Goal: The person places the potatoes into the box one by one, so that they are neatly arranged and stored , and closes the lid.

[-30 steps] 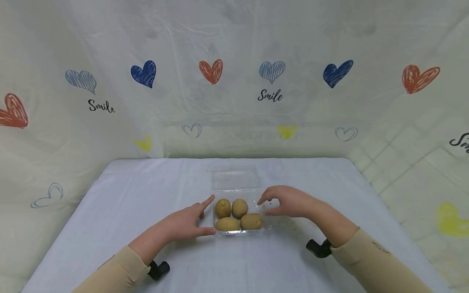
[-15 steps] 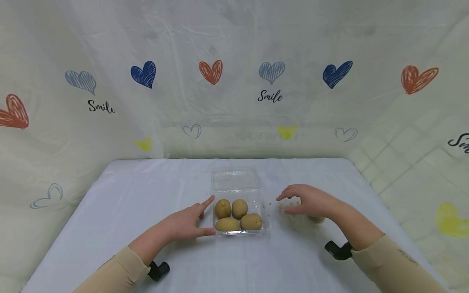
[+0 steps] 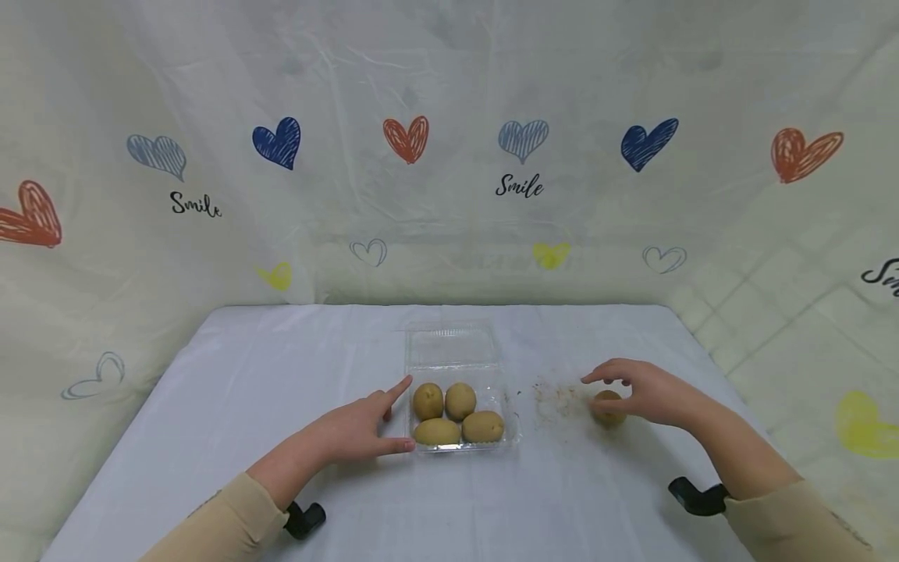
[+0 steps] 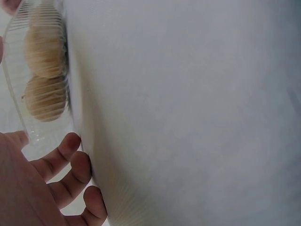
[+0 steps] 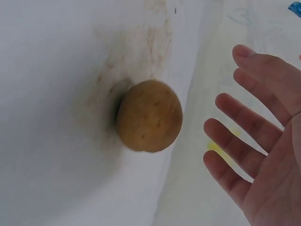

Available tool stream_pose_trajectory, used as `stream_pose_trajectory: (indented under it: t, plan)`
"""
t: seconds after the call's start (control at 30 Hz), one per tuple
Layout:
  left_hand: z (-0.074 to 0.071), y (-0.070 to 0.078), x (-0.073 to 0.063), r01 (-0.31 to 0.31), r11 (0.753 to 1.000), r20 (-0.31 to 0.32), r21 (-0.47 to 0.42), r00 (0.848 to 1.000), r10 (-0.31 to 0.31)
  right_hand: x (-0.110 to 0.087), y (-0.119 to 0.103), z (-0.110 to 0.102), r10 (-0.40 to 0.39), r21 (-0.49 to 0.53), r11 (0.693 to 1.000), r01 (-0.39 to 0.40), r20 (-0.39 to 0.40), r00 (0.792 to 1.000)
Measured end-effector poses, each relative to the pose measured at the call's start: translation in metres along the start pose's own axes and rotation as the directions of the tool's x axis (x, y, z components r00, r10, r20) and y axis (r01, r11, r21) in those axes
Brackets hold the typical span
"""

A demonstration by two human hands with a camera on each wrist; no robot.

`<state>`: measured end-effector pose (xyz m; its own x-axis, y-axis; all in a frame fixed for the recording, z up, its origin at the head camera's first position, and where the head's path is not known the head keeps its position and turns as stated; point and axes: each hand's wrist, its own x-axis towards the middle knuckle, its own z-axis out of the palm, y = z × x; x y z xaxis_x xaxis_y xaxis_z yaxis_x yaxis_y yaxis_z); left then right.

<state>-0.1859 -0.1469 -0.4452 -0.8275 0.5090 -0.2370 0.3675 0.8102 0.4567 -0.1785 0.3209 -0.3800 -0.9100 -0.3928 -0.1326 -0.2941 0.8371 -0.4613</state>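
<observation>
Several potatoes (image 3: 481,427) lie in two rows in a clear plastic clamshell container (image 3: 495,396), its lid (image 3: 452,346) folded back. At the container's left side rests my left hand (image 3: 353,428), with index finger and thumb spread along the wall. The ribbed side and two potatoes (image 4: 45,99) behind it show in the left wrist view. Another potato (image 5: 150,117) sits on the cloth to the right. My right hand (image 3: 656,394) hovers just above it, fingers spread and holding nothing; in the head view the thumb partly covers this potato.
A white cloth covers the table (image 3: 337,499). Brown dirt crumbs (image 3: 558,400) are scattered between the container and the lone potato. Behind the table hangs a pale curtain (image 3: 449,211) printed with hearts and "Smile".
My right hand has moved right, from the container's right edge to above the lone potato, which has come into view. The left hand and container have stayed put.
</observation>
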Motion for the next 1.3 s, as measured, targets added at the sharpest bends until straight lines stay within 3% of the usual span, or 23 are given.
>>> stream_pose_trajectory:
  t: [0.2,0.57,0.93,1.3]
  plan:
    - [0.000,0.000,0.000,-0.003,1.000,0.004,0.004,1.000,0.003,-0.008,0.012,0.000,0.000,-0.023,1.000,0.000,-0.013,1.000]
    - [0.000,0.001,0.001,0.007,1.000,0.006,0.017,1.000,-0.007,-0.007,0.028,0.018,0.086,-0.060,0.994,-0.086,0.000,0.996]
    - [0.001,0.000,0.001,0.009,1.000,0.006,0.007,1.000,-0.009,-0.005,0.027,0.028,0.051,-0.095,0.994,-0.051,-0.002,0.999]
    - [0.001,0.000,0.000,0.003,1.000,-0.002,0.006,1.000,-0.003,-0.003,0.027,0.025,0.108,-0.053,0.993,-0.107,0.029,0.994]
